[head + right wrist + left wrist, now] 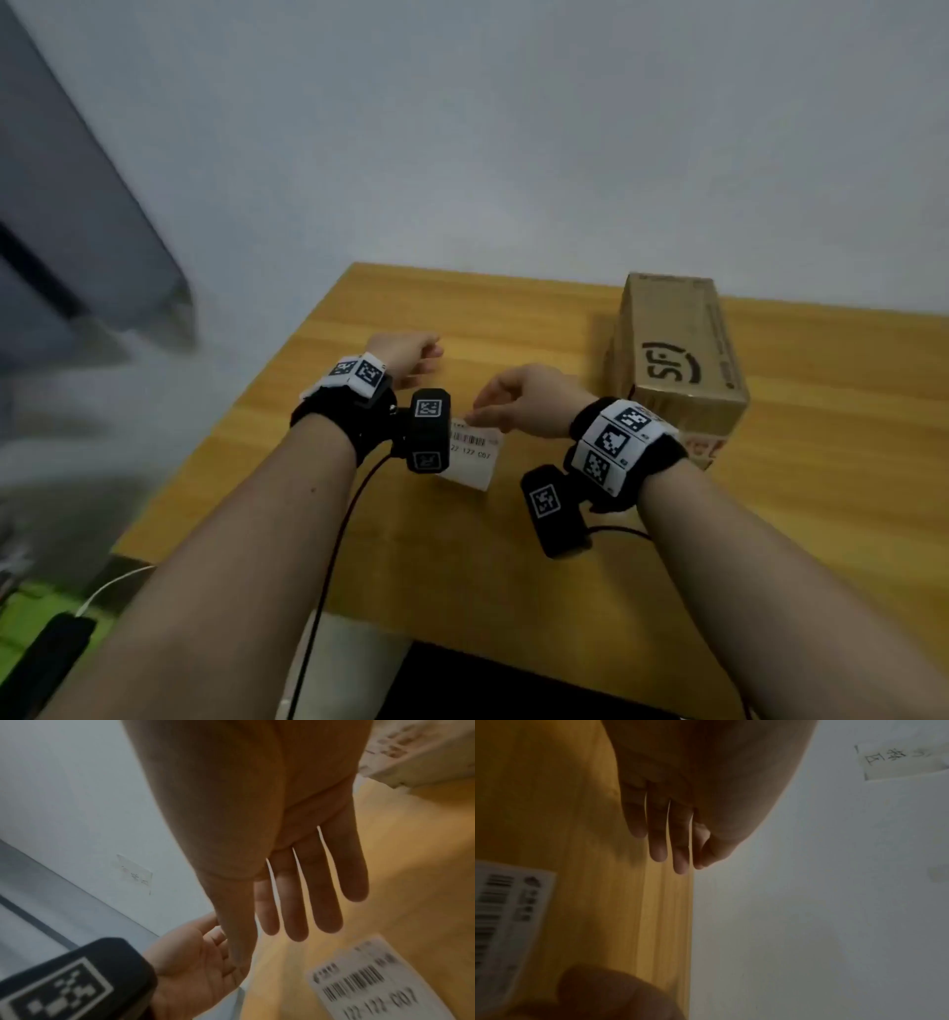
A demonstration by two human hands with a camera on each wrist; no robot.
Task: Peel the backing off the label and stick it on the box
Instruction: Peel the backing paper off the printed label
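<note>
A white label (475, 455) with a barcode and the print "122 C07" lies flat on the wooden table (462, 318); the left wrist camera hides its left part. It shows again in the wrist views (505, 914) (372, 986). My right hand (511, 401) hovers over the label's far edge with straight, spread fingers (295, 902) and holds nothing. My left hand (411, 354) hangs just left of it near the table's left edge, with relaxed fingers (658, 845) that hold nothing. The brown cardboard box (678, 349) stands to the right, apart from both hands.
A pale wall rises behind the table, with a paper note (898, 760) taped to it. The table's left edge (257, 401) drops to the floor, where a white cable (110, 586) and a dark object (41, 663) lie. A grey panel (67, 205) stands at far left.
</note>
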